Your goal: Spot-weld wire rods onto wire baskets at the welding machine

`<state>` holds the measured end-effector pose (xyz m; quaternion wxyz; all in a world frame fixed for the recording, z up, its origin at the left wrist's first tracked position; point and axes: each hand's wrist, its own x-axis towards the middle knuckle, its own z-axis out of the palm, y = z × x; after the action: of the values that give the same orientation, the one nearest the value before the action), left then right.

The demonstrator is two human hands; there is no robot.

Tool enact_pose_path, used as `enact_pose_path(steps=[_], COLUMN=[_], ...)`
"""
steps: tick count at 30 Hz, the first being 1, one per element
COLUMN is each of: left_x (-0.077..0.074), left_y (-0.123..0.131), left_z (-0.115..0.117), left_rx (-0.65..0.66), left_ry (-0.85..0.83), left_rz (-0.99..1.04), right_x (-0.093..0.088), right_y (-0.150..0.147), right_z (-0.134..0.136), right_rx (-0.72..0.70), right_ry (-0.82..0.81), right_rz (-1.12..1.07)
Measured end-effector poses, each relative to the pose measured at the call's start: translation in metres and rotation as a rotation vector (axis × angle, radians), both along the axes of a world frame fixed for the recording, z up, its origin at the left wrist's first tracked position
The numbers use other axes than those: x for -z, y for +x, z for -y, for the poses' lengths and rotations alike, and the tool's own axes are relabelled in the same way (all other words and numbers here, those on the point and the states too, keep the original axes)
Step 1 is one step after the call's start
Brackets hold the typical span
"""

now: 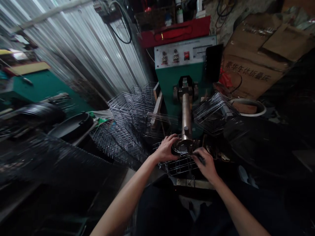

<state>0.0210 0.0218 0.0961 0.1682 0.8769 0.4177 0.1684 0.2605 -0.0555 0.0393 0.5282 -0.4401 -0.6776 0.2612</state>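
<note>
A small wire grid [180,166] lies in front of me, beneath the metal arm [187,114] of a green machine. My left hand [166,150] grips its left side, thumb toward me and fingers over the far edge. A round metal part [180,147] sits at the grid's far side, just under the arm's end. At the right edge of the grid, my right hand [206,164] is closed, with a small dark thing [200,159] between thumb and fingers. Blur and shadow hide what that thing is.
Stacked wire baskets [134,111] stand left of the green machine [169,82]; bent wire pieces [211,109] lie right of its arm. A cardboard box [253,62] and a round basin [251,106] are farther right. A black pan-like tray [71,126] is at left.
</note>
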Motion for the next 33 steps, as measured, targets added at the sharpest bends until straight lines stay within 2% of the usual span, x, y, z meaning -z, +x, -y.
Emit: enact_pose_path(steps=[7,9,11,12,14,16,19,21,23,25,27,30,33], left_x=[-0.005,-0.007,-0.003,0.004,0.026,0.056,0.099,0.114,0.118,0.114,0.107,0.096,0.083], left_y=[0.007,-0.001,-0.023,-0.038,-0.069,-0.092,-0.098,-0.089,-0.079,-0.076,-0.078,-0.078,-0.061], left_z=[0.0,0.003,0.01,0.014,0.027,0.041,0.057,0.059,0.056,0.055,0.061,0.086,0.117], left_rx=[0.011,0.013,-0.024,-0.068,-0.183,-0.258,-0.251,-0.243,-0.271,-0.316,-0.344,-0.301,-0.182], left_ry=[-0.011,-0.015,-0.012,-0.021,-0.105,-0.325,-0.658,-0.744,-0.746,-0.717,-0.692,-0.634,-0.573], left_rz=[0.014,0.023,0.07,0.118,0.262,0.436,0.692,0.827,0.9,0.936,0.969,0.989,0.904], right_x=[-0.002,0.001,0.007,0.01,0.019,0.027,0.035,0.034,0.028,0.017,0.002,-0.029,-0.064], right_y=[0.0,0.008,0.025,0.035,0.055,0.07,0.074,0.066,0.053,0.041,0.031,0.026,0.027], right_z=[-0.002,0.003,0.014,0.023,0.043,0.065,0.09,0.099,0.104,0.106,0.109,0.115,0.119], right_rx=[0.019,0.015,-0.009,-0.027,-0.052,-0.027,0.038,0.057,0.084,0.095,0.05,-0.091,-0.332], right_ry=[-0.053,-0.061,-0.097,-0.146,-0.295,-0.445,-0.599,-0.669,-0.708,-0.75,-0.804,-0.865,-0.847], right_rz=[-0.015,-0.009,0.01,0.021,0.023,-0.017,-0.13,-0.178,-0.203,-0.224,-0.254,-0.319,-0.359])
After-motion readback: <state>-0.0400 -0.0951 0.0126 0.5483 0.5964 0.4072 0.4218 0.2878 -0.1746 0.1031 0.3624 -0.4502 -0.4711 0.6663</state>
